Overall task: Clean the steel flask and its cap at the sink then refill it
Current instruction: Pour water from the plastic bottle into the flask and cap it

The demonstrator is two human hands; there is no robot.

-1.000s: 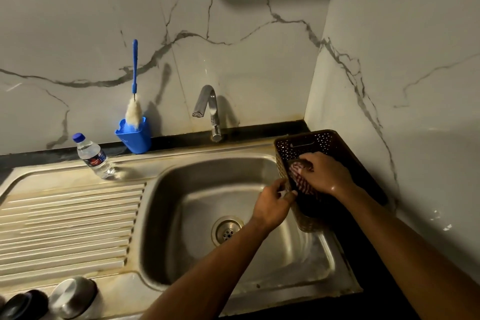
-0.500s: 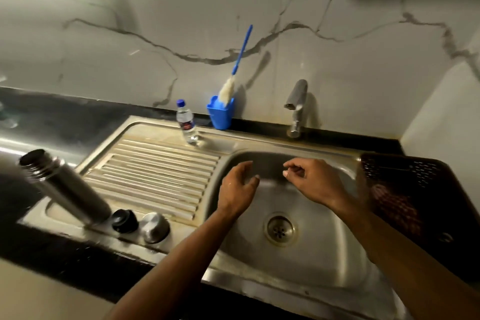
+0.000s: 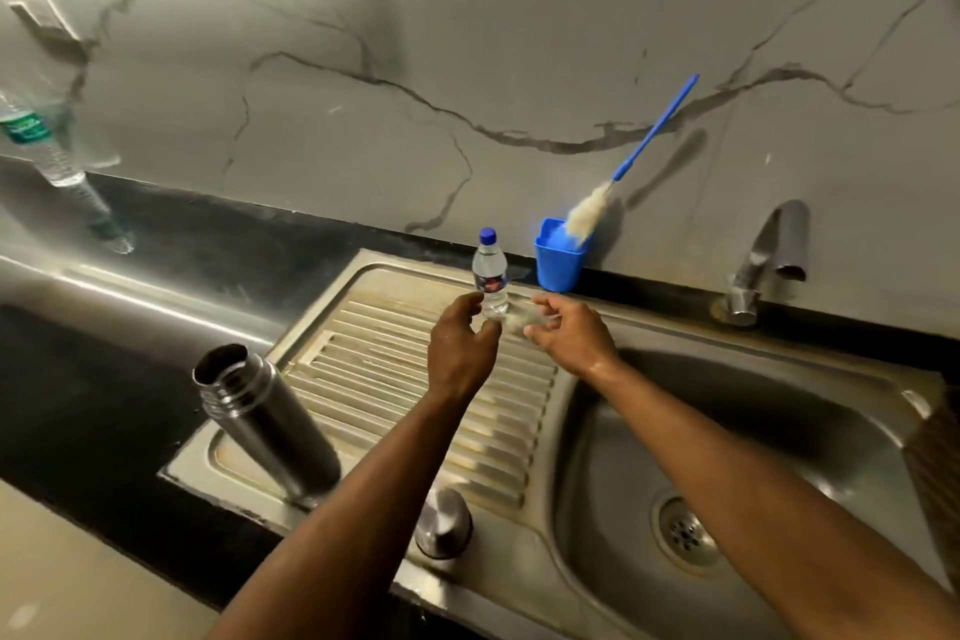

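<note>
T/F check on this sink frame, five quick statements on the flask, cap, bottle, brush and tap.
1. The steel flask stands on the drainboard with its mouth uncovered. True.
2. The steel cap is screwed onto the flask. False: it sits apart on the front edge of the drainboard.
3. The small water bottle has a blue lid on. True.
4. The bottle brush lies in the sink basin. False: it stands in the blue holder against the wall.
5. Water is running from the tap. False: no stream is visible.
</note>
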